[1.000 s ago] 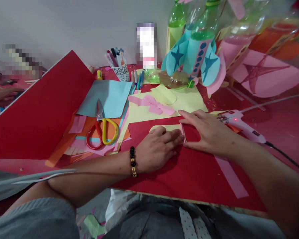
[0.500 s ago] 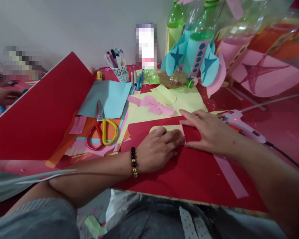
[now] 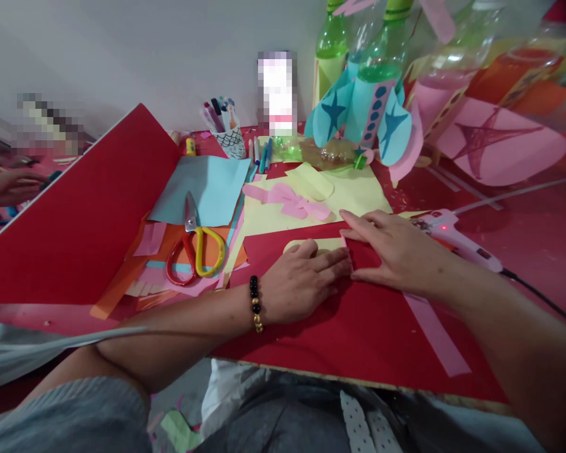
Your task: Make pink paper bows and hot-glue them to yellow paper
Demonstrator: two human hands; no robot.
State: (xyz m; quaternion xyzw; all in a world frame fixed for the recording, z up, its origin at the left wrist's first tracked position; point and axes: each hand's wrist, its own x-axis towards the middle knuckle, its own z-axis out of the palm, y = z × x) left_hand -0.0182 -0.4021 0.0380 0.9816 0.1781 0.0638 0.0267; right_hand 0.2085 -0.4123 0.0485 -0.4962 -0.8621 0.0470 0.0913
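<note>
My left hand (image 3: 302, 283) lies flat, fingers stretched out, on a small pale yellow paper piece (image 3: 306, 244) that sits on a red sheet (image 3: 358, 327). My right hand (image 3: 396, 251) lies flat beside it, fingers apart, pressing a thin pink strip (image 3: 346, 248) and the red sheet. The fingertips of both hands meet at the strip. A black and gold bead bracelet (image 3: 255, 304) is on my left wrist.
A pink glue gun (image 3: 453, 238) with a red light lies right of my right hand. Red-and-yellow scissors (image 3: 193, 242) rest on blue, orange and pink paper. A pen cup (image 3: 229, 135), decorated green bottles (image 3: 372, 94) and a raised red board (image 3: 75, 214) surround the area. Another person's hand (image 3: 9, 185) is far left.
Both hands stay pressed on the paper almost unmoved; my left fingers have stretched slightly flatter toward the strip. The view has shifted a little.
</note>
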